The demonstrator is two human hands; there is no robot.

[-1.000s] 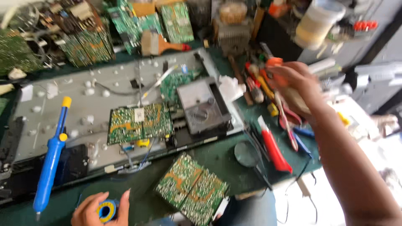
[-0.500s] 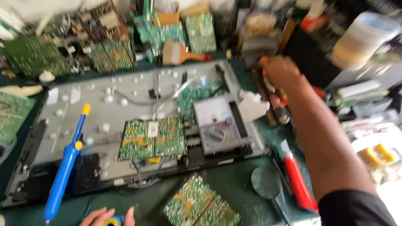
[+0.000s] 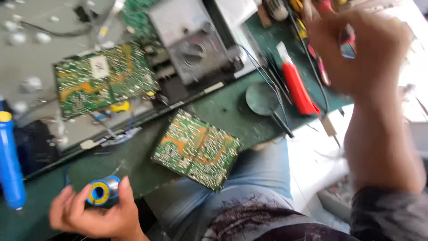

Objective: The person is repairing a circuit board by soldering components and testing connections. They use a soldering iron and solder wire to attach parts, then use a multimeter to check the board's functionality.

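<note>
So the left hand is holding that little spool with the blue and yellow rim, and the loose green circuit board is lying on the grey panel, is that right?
Not quite. The left hand does hold the spool, but the head view shows the loose green circuit board lying at the edge of the green mat, overhanging the person's knee, not on the grey panel.

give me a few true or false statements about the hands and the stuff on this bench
1. The left hand holds a small spool with a blue and yellow rim. True.
2. A green circuit board lies at the bench edge by the person's knee. True.
3. The right hand rests flat on that board. False: it is raised over the tools at the right, blurred.
4. The red-handled tool lies inside the grey panel. False: it lies on the green mat.
5. A blue tool lies at the left. True.
</note>
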